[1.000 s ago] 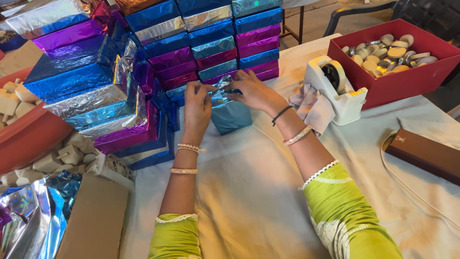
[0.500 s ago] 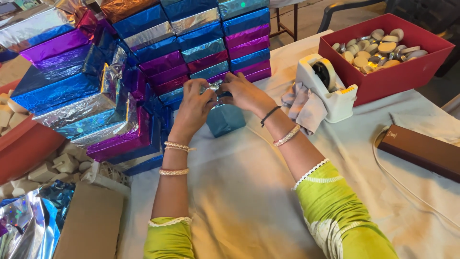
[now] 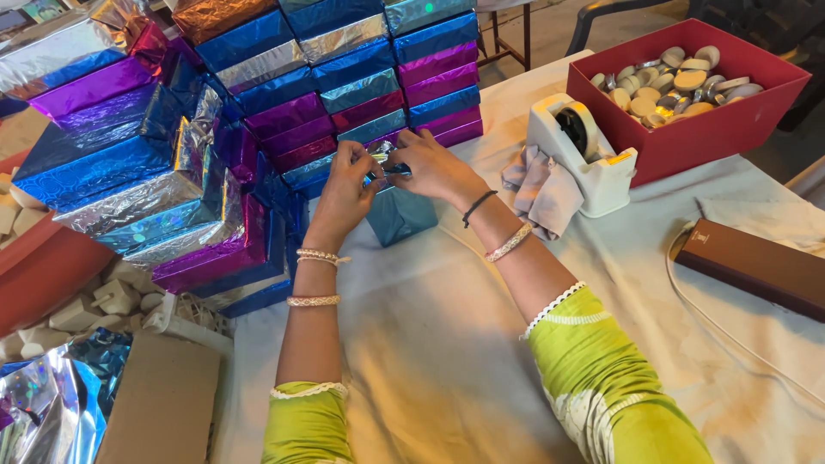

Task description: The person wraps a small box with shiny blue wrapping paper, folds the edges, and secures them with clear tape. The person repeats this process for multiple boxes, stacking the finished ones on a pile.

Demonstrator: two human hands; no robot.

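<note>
A small box wrapped in teal foil (image 3: 400,215) stands on end on the white tablecloth (image 3: 447,344). My left hand (image 3: 346,191) pinches the foil at the box's top from the left. My right hand (image 3: 427,165) presses the foil flap at the top from the right. Both hands touch the same box, and their fingers hide its upper face. Bangles sit on both wrists, and green sleeves cover my upper arms.
Stacks of blue, purple and silver foil-wrapped boxes (image 3: 284,94) rise behind and left. A white tape dispenser (image 3: 584,150) and a crumpled cloth (image 3: 537,185) lie right of my hands. A red box of round pieces (image 3: 696,94) sits far right, a brown case (image 3: 756,266) nearer.
The teal box has been stood upright from a tilted position. Both hands have closed in on its top edge, folding the foil.
</note>
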